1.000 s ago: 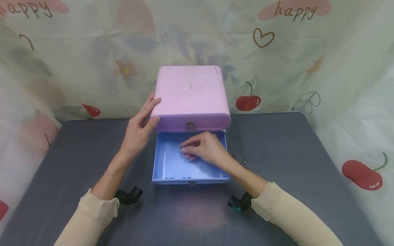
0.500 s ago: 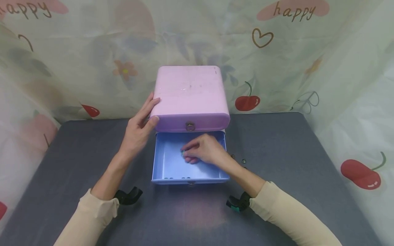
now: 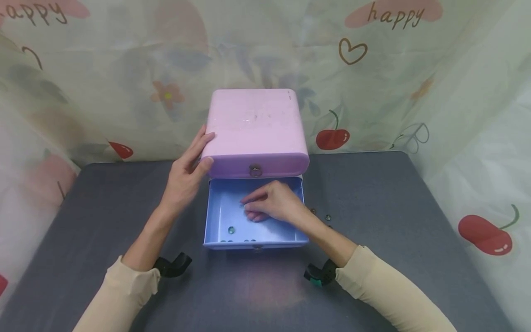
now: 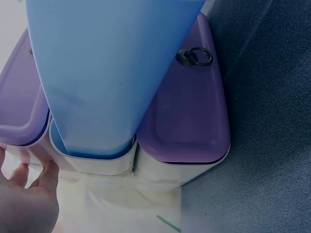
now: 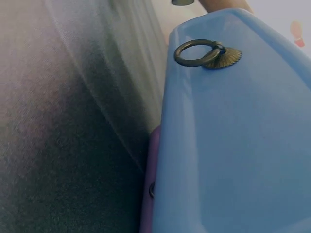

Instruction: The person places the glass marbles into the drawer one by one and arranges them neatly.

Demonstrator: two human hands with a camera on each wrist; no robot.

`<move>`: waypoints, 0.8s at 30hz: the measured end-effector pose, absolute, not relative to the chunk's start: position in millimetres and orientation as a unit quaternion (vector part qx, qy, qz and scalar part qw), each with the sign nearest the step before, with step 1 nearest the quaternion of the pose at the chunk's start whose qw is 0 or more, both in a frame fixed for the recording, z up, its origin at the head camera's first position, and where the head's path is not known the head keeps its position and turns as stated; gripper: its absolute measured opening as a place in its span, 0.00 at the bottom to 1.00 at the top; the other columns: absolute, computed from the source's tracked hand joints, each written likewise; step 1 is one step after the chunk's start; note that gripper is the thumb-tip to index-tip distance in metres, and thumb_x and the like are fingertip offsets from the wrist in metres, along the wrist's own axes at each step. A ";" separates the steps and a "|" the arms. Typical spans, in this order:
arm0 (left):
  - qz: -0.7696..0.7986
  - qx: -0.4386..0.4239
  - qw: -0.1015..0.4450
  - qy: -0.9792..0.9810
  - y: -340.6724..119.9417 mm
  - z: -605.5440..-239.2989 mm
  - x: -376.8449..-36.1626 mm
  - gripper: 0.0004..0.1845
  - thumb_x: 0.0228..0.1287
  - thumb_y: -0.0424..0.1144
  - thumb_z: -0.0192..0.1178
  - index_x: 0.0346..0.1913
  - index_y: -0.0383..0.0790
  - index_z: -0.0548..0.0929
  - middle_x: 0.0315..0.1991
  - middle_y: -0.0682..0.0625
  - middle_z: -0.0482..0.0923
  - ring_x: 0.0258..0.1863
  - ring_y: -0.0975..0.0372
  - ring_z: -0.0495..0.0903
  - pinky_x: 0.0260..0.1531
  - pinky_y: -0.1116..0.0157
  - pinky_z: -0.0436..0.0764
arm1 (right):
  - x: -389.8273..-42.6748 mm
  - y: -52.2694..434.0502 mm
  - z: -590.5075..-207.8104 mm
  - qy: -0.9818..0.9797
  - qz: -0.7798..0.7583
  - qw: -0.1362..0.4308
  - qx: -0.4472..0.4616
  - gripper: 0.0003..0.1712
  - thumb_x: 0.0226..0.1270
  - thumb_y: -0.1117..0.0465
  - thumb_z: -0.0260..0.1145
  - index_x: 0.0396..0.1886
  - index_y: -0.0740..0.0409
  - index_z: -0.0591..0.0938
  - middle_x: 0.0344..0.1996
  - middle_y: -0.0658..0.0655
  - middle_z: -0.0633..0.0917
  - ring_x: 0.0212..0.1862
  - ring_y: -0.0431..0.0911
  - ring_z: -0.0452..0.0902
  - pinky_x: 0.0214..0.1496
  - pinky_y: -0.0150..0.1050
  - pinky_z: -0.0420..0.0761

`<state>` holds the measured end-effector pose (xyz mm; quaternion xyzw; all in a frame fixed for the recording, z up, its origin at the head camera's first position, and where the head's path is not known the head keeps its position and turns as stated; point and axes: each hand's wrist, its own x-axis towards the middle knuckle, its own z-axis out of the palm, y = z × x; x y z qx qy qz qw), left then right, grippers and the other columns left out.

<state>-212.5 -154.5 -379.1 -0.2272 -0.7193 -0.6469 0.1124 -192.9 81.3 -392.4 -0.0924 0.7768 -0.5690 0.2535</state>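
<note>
In the head view, my left hand [image 3: 182, 182] steadies the left side of a pink drawer box [image 3: 255, 120], fingers along its side and thumb at the front edge. Below the purple front, a blue drawer [image 3: 213, 203] is pulled out. My right hand [image 3: 275, 203] hovers inside it, thumb and index finger slightly apart at their tips. A greenish glass marble [image 3: 231, 229] lies on the drawer floor, left of that hand. Several more marbles [image 3: 246, 240] sit along the drawer's front wall. In the left wrist view, my left fingers [image 4: 48, 177] touch the box's pale casing.
Several marbles [image 3: 328, 217] lie on the dark grey table [image 3: 373, 193] right of the drawer, partly hidden by my right forearm. Ring pulls [image 5: 197, 53] hang from the drawer fronts. A patterned curtain [image 3: 265, 50] stands behind and beside the table.
A marble has left my right fingertips and rolled toward the drawer's front left. The right hand has dipped slightly toward the drawer front. My left hand stays against the box.
</note>
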 end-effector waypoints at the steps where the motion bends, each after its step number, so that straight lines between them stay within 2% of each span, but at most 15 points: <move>1: -0.648 -0.227 0.113 -0.718 -154.4 -379.0 -212.4 0.26 0.74 0.29 0.54 0.72 0.44 0.71 0.78 0.55 0.55 0.76 0.63 0.54 0.69 0.67 0.63 | -192.9 81.3 -392.3 0.773 -0.573 0.252 -0.099 0.11 0.63 0.67 0.71 0.45 0.64 0.89 0.28 0.59 0.89 0.31 0.46 0.88 0.36 0.40 0.86; 12: -0.645 -0.229 0.121 -0.719 -153.0 -378.0 -212.9 0.25 0.74 0.29 0.54 0.72 0.43 0.71 0.78 0.53 0.55 0.76 0.62 0.54 0.69 0.68 0.62 | -188.7 90.0 -382.8 0.744 -0.607 0.221 -0.172 0.13 0.63 0.63 0.73 0.45 0.65 0.88 0.33 0.56 0.90 0.36 0.50 0.89 0.41 0.44 0.86; 17: -0.644 -0.230 0.125 -0.719 -152.4 -376.0 -214.0 0.25 0.74 0.30 0.54 0.72 0.43 0.71 0.78 0.53 0.55 0.76 0.62 0.55 0.69 0.68 0.63 | -185.2 99.0 -371.3 0.729 -0.623 0.198 -0.202 0.14 0.65 0.64 0.71 0.47 0.67 0.87 0.37 0.59 0.90 0.38 0.52 0.88 0.42 0.45 0.86; 24: -0.643 -0.224 0.121 -0.723 -152.0 -376.7 -212.5 0.25 0.73 0.27 0.54 0.71 0.41 0.71 0.78 0.55 0.55 0.76 0.62 0.55 0.68 0.70 0.63 | -175.8 115.1 -366.7 0.723 -0.636 0.173 -0.207 0.14 0.65 0.64 0.71 0.48 0.68 0.86 0.39 0.59 0.89 0.40 0.53 0.88 0.45 0.47 0.86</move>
